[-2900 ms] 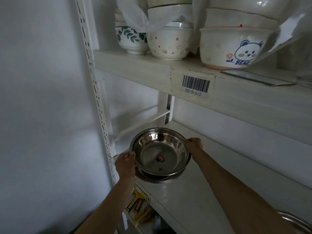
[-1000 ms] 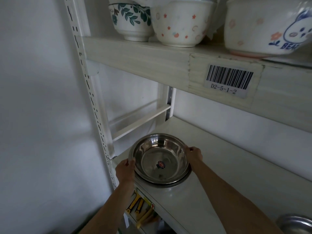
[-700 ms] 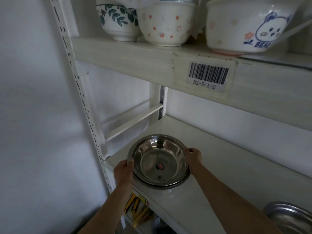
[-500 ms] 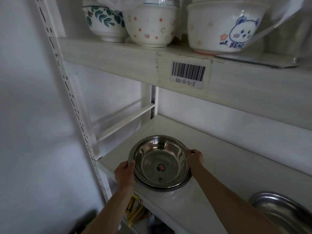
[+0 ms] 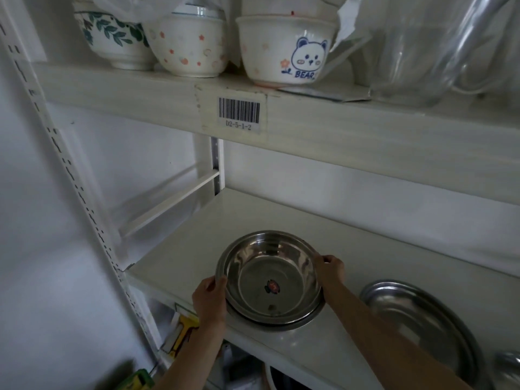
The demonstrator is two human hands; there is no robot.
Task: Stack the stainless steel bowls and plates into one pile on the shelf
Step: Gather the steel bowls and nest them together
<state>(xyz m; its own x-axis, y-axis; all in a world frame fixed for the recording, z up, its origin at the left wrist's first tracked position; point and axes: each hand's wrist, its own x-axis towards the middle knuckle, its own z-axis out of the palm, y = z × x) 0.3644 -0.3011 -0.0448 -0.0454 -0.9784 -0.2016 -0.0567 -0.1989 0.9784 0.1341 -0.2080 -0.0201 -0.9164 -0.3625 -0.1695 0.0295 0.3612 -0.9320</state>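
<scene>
— Item one?
— Steel bowl (image 5: 271, 280), nested in a second steel bowl (image 5: 302, 322) whose rim shows beneath it, near the front edge of the lower shelf (image 5: 180, 257). A small sticker sits on its inside bottom.
— Your hands?
— My left hand (image 5: 209, 298) grips its left rim, fingers curled over the edge. My right hand (image 5: 329, 270) grips the right rim the same way.
— Item two?
— Steel plate (image 5: 422, 322), flat on the same shelf, to the right, apart from the bowls.
— Upper shelf (image 5: 351, 130)?
— Leaf-pattern bowl (image 5: 112, 40), star-pattern bowl (image 5: 188, 46), bear bowl (image 5: 284, 52), side by side; barcode label (image 5: 239, 114) reading D2-5-1-2 on the front edge.
</scene>
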